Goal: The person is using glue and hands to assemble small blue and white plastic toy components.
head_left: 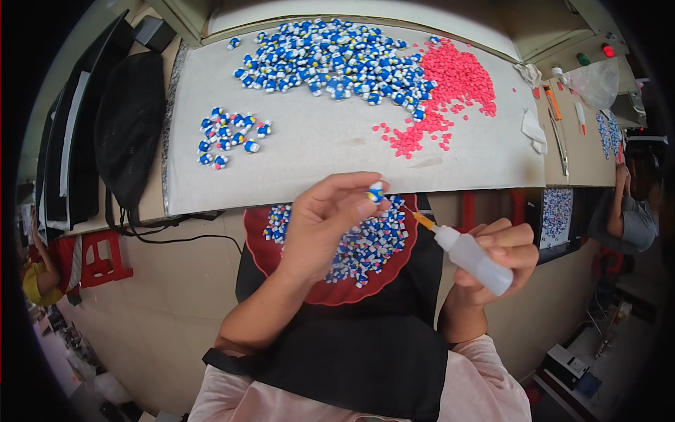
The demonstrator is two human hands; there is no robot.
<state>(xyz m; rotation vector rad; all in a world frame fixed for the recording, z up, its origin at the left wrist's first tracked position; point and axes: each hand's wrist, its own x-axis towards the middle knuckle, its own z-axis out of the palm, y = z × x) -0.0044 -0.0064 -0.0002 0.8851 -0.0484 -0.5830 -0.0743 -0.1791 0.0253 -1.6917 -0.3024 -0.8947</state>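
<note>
As I read the head view, the left hand (320,225) pinches a small blue-and-white figure (375,192) between thumb and fingertips, over the far part of the scalloped red tray (256,243). The right hand (505,247) is closed round a translucent squeeze bottle (477,261). I note the bottle's long axis slanting up and leftward, its orange nozzle (425,221) aimed toward the figure, near but apart. I judge that gap the governing relation.

Smooth plastic bottle (478,261), glossy plastic-looking figurine (375,192), matt cloth apron (351,362)
</note>
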